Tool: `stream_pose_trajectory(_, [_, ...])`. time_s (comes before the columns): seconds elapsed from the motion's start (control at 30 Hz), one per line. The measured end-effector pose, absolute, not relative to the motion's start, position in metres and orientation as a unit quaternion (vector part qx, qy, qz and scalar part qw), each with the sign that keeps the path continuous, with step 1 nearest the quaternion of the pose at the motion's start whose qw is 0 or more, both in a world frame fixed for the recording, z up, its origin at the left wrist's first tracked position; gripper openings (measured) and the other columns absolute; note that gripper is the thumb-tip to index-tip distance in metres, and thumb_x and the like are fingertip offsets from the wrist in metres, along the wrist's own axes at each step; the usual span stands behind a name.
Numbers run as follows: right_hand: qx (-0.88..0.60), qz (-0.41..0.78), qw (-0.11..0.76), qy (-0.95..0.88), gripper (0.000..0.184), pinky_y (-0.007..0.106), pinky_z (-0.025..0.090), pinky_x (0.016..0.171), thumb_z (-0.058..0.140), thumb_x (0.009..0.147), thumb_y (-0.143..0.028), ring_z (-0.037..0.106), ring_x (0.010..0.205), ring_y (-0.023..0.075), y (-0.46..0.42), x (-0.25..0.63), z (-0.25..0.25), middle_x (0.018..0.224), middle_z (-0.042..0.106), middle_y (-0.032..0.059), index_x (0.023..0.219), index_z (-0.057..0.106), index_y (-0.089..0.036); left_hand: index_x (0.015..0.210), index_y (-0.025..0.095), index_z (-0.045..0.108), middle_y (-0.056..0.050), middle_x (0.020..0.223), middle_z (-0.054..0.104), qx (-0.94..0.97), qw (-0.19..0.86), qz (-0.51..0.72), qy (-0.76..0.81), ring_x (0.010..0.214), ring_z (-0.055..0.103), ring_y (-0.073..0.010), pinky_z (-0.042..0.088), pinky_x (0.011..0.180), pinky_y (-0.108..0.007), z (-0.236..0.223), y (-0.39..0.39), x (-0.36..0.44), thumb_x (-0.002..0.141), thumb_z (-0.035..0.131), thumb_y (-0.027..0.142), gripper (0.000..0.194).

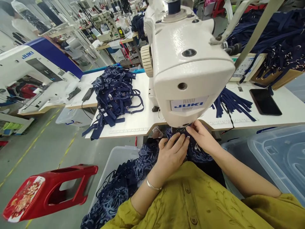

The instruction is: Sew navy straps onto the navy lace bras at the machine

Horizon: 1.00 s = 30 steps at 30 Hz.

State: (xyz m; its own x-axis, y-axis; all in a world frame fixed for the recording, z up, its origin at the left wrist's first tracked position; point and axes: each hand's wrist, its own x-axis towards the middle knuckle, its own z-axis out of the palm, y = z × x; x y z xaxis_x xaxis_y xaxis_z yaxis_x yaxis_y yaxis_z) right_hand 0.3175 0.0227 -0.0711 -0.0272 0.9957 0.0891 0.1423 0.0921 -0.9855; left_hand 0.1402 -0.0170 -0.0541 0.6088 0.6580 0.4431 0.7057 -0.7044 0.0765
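Cloth (176, 130) lies mid-work under our machine (190, 73), our left fingers (179, 143) spread open over it, our right fingers (192, 132) beside them, grip unclear, with more in the bin (124, 152) and on the desk (147, 119).

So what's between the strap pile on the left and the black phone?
The white sewing machine, then a bunch of navy strips next to the phone; that shows in the head view.
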Motion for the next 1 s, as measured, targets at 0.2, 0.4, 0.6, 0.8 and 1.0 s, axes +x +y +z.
stream_pose_trajectory(0.2, [-0.517,0.393,0.469,-0.599,0.018,0.036,0.047,0.086,0.050,0.092,-0.038,0.057,0.086,0.0190,0.034,0.321,-0.067,0.090,0.061,0.0037,0.094,0.054,-0.021,0.132,0.021,0.053,-0.006,0.132,0.061,-0.890,0.095,-0.209,-0.393,0.125,0.053,-0.0214,0.037,0.091,-0.037,-0.056,-0.016,0.143,0.094,0.049,0.017,0.039])
stream_pose_trajectory(0.4, [-0.539,0.331,0.432,-0.643,0.016,0.038,0.049,0.084,0.050,0.087,-0.028,0.061,0.096,0.0246,0.048,0.320,-0.052,0.090,0.066,0.0069,0.097,0.060,-0.020,0.131,0.020,0.053,-0.006,0.130,0.062,-0.878,0.098,-0.221,-0.413,0.123,0.055,-0.0212,0.036,0.090,-0.036,-0.053,-0.014,0.148,0.095,0.049,0.023,0.036])
stream_pose_trajectory(0.6, [-0.548,0.303,0.425,-0.653,0.017,0.040,0.051,0.084,0.050,0.082,-0.022,0.064,0.095,0.0277,0.058,0.317,-0.047,0.078,0.070,0.0069,0.088,0.066,-0.020,0.130,0.020,0.053,-0.007,0.122,0.066,-0.867,0.089,-0.228,-0.435,0.122,0.055,-0.0220,0.035,0.090,-0.036,-0.051,-0.011,0.152,0.095,0.049,0.024,0.035])
stream_pose_trajectory(0.8, [-0.556,0.269,0.433,-0.656,0.019,0.043,0.051,0.086,0.054,0.079,-0.022,0.065,0.099,0.0307,0.066,0.318,-0.057,0.081,0.072,0.0093,0.093,0.067,-0.020,0.131,0.020,0.052,-0.007,0.120,0.065,-0.860,0.079,-0.236,-0.445,0.121,0.055,-0.0233,0.033,0.091,-0.039,-0.051,-0.009,0.155,0.094,0.049,0.025,0.038])
stream_pose_trajectory(1.0, [-0.552,0.262,0.442,-0.657,0.020,0.045,0.050,0.089,0.056,0.079,-0.022,0.064,0.100,0.0314,0.068,0.317,-0.059,0.082,0.072,0.0095,0.096,0.066,-0.021,0.130,0.018,0.053,-0.006,0.120,0.065,-0.857,0.080,-0.240,-0.449,0.119,0.056,-0.0232,0.033,0.090,-0.040,-0.050,-0.007,0.156,0.093,0.049,0.026,0.038])
